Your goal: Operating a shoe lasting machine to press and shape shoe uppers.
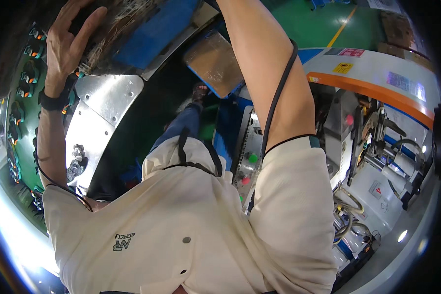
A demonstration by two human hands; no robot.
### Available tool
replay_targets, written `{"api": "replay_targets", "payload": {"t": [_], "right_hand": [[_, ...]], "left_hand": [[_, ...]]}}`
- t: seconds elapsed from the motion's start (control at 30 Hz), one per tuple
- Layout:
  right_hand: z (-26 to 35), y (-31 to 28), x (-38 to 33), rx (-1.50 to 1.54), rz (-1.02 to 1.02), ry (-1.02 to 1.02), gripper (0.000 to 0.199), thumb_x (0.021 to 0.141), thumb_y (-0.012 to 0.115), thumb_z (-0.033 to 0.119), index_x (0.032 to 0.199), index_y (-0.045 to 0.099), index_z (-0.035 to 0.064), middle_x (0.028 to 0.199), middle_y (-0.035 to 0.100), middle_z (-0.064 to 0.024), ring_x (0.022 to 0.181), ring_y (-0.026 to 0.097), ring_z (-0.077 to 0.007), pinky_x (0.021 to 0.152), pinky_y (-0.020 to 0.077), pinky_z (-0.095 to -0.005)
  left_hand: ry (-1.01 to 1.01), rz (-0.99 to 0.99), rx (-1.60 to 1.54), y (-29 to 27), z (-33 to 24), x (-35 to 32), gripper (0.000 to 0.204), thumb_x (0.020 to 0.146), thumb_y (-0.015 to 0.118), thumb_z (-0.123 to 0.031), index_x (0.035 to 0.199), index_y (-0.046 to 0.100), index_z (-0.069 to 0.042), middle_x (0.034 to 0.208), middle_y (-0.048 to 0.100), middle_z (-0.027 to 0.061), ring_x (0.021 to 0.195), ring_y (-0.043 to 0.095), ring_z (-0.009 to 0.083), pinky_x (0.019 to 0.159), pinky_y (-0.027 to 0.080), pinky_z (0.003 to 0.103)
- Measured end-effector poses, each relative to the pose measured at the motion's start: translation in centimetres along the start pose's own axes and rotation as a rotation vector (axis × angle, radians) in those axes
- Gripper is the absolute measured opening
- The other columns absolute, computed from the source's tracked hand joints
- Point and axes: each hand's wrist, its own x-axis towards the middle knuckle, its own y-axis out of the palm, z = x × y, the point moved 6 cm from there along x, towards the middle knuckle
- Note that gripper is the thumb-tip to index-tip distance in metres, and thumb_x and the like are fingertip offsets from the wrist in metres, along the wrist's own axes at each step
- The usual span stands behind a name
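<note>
My left hand [69, 46] is raised at the upper left, with a black band round the wrist. Its thumb stands apart from the fingers, some fingertips pass the top edge, and I see nothing held in it. Just right of it is a dark, worn surface with frayed, straw-like fibres [117, 32], bordered by a blue panel [157, 36]. Whether the hand touches that surface I cannot tell. My right forearm reaches up and out over the top edge, so the right hand is hidden.
A shiny metal plate [105, 95] lies below my left hand. A brown carton [215, 63] sits near my foot. Green and red buttons [253, 158] line a panel beside my waist. At right stands a white, orange-edged machine [372, 73]; dark teal-and-orange pieces [29, 73] line the far left.
</note>
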Motion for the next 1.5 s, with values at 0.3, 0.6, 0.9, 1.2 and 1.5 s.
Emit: {"api": "replay_targets", "payload": {"t": [0.3,0.6,0.9,1.2,1.5], "right_hand": [[0.0,-1.6,-2.2,0.006,-0.086,0.056,0.044,0.094,0.049,0.032,0.076,0.073,0.0006,0.08,0.072,-0.0222,0.08,0.071,-0.0389,0.075,0.0564,-0.0476],[0.7,-1.5,-2.9,-0.023,-0.067,0.028,0.042,0.093,0.05,0.031,0.079,0.072,-0.0016,0.081,0.071,-0.024,0.08,0.071,-0.0392,0.074,0.0571,-0.0468],[0.5,-2.0,-3.2,-0.025,-0.105,0.043,0.041,0.093,0.05,0.031,0.078,0.071,-0.0006,0.08,0.071,-0.0242,0.078,0.071,-0.0391,0.072,0.0573,-0.0478],[0.7,-2.5,-3.6,-0.022,-0.108,0.029,0.04,0.093,0.052,0.031,0.078,0.07,-0.0008,0.078,0.07,-0.0228,0.074,0.071,-0.038,0.066,0.0571,-0.0476],[-0.1,-2.2,-3.4,0.007,-0.091,0.061,0.04,0.093,0.052,0.031,0.077,0.071,-0.0004,0.077,0.071,-0.0228,0.072,0.071,-0.0388,0.065,0.0572,-0.0471]], "left_hand": [[0.093,-0.018,0.097,-0.3,-1.4,-1.3,0.042,0.094,0.067,-0.038,0.125,0.069,-0.01,0.14,0.059,0.012,0.134,0.051,0.0301,0.113,0.04,0.047],[0.099,-0.021,0.015,-0.7,-1.4,-2.1,0.04,0.094,0.067,-0.034,0.124,0.069,-0.007,0.139,0.06,0.013,0.135,0.051,0.0305,0.114,0.037,0.049],[0.085,-0.038,-0.001,-0.7,-1.6,-2.2,0.038,0.093,0.067,-0.032,0.12,0.071,-0.006,0.137,0.061,0.0132,0.135,0.051,0.0311,0.113,0.037,0.048],[0.1,-0.07,0.019,-1.1,-2.1,-2.3,0.032,0.091,0.07,-0.025,0.114,0.072,-0.002,0.131,0.065,0.014,0.13,0.055,0.0313,0.11,0.041,0.042],[0.089,-0.063,-0.005,-0.7,-1.9,-1.9,0.03,0.092,0.069,-0.024,0.113,0.073,-0.003,0.132,0.064,0.0139,0.132,0.054,0.0305,0.111,0.039,0.045]]}}
